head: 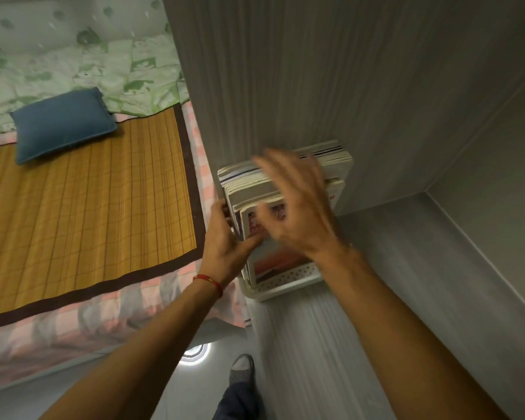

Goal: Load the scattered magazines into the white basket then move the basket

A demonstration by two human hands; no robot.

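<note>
We look down first on the bed (82, 183), which fills the left half of the view: a pink and grey checked sheet (109, 313) shows along its near edge, a woven bamboo mat (88, 213) with a dark brown border lies flat over it, and a crumpled green-and-white patterned quilt (73, 62) covers the far end. To the right rises a pale grey wood-grain wall panel (285, 71), and at its foot a grey shelf surface (376, 283) of the same finish runs toward us, boxed in on the right by a plain grey side wall (482, 147). Below, a strip of grey floor (176, 389) shows a bright reflected light patch. A blue cushion (62, 124) sits where the mat meets the quilt, resting on both. On the shelf, just beside the bed edge and close to the wall panel, stands the white basket (285, 281), perforated along its rim; the magazines (255, 189) stand upright in it, packed on edge, their tops rising well above the rim. Our left hand (228, 247), a red string bracelet (209, 283) at its wrist, has its fingers wrapped round the left edge of the magazine stack, thumb pressed toward the nearest cover. Our right hand (294, 207) is above and in front of the stack, motion-blurred, fingers spread and loosely bent, grasping nothing that we can see. At the bottom edge, a dark trouser leg (240, 401) ends in a grey shoe (241, 369) on the floor.
</note>
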